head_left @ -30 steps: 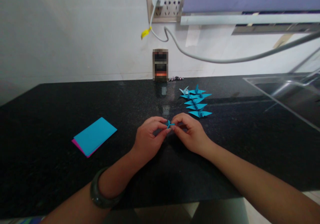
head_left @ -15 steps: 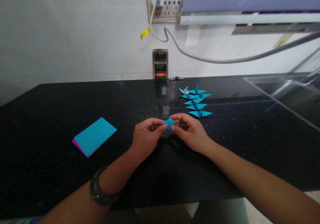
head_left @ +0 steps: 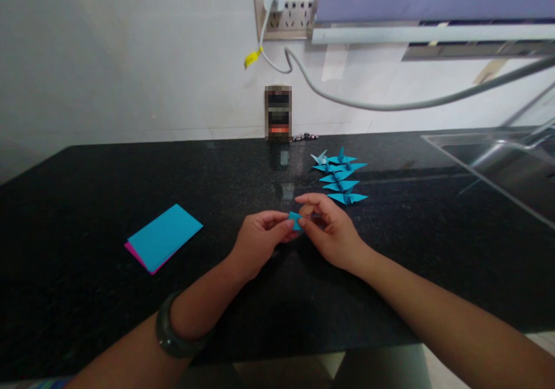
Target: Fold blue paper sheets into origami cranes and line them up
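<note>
A small piece of folded blue paper (head_left: 295, 220) is pinched between my two hands over the counter. My left hand (head_left: 262, 236) grips its left side with thumb and fingers. At its right edge, my right hand (head_left: 332, 230) holds it between thumb and a bent finger, while the index finger arches above. The fingers cover much of the paper. Just beyond my right hand lie several blue origami cranes (head_left: 347, 197), grouped close together; a paler one (head_left: 321, 158) sits at the back left. Off to the left rests a stack of blue paper sheets (head_left: 165, 237) with pink showing underneath.
The black countertop (head_left: 87, 192) runs back to a white wall. A blurred-out object (head_left: 278, 113) stands against it, beside a beaded string (head_left: 305, 137). A grey cable (head_left: 381, 107) hangs from the wall socket (head_left: 292, 16). On the right is a sink (head_left: 511, 169).
The folded paper has turned in my fingers and less of it shows. My left hand has shifted slightly right, and my right index finger has lifted away from the paper.
</note>
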Tool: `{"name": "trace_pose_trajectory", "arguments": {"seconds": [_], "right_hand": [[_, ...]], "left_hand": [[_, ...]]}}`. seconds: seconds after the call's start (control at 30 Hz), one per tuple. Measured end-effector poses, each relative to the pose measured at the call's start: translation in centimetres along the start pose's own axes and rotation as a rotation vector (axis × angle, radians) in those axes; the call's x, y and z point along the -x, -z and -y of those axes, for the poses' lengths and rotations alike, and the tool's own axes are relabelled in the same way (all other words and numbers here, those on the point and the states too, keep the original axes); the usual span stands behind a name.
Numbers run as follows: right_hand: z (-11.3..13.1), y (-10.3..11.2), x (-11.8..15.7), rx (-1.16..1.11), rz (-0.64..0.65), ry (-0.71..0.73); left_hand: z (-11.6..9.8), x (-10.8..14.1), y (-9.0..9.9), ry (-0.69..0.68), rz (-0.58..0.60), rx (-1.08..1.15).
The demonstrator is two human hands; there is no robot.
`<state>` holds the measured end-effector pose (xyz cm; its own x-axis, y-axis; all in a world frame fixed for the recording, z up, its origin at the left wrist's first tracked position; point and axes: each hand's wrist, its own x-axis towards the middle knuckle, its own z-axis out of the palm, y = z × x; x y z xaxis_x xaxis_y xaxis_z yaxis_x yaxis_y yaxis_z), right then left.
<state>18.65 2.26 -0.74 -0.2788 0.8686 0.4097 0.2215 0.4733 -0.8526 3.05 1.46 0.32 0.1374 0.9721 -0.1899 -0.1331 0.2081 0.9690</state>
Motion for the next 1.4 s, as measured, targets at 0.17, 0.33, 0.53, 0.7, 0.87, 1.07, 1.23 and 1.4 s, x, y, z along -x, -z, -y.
{"name": "trace_pose_trajectory", "arguments": {"seconds": [0.17, 0.33, 0.53, 0.7, 0.87, 1.07, 1.23, 1.4], "right_hand": [[-0.1, -0.1, -0.1, -0.124, 0.012, -0.065], [-0.3, -0.1, -0.6, -0.427, 0.068, -0.26], [0.1, 0.2, -0.6, -0.556, 0.126, -0.286], [0.0, 0.2, -0.6, -0.579, 0.147, -0.283], [0.0, 0.1, -0.6, -0.617, 0.177, -0.305], [-0.2, 0.2, -0.6, -0.626, 0.208, -0.309], [-0.2, 0.2, -0.6, -0.616, 0.185, -0.319], [0.0, 0.1, -0.8, -0.611, 0.176, -0.339]], "left_hand": [[-0.2, 0.0, 0.1, -0.055, -0.029, -0.033], [-0.5, 0.1, 0.3, -0.138, 0.02, -0.073], [-0.2, 0.1, 0.5, -0.143, 0.061, -0.08], [0.4, -0.3, 0.5, -0.093, 0.085, -0.018], [0.6, -0.5, 0.5, -0.095, 0.094, -0.003], [0.7, -0.5, 0.5, -0.083, 0.115, 0.042], [0.6, -0.4, 0.5, -0.122, 0.085, -0.038], [0.4, -0.3, 0.6, -0.161, 0.055, -0.168]]}}
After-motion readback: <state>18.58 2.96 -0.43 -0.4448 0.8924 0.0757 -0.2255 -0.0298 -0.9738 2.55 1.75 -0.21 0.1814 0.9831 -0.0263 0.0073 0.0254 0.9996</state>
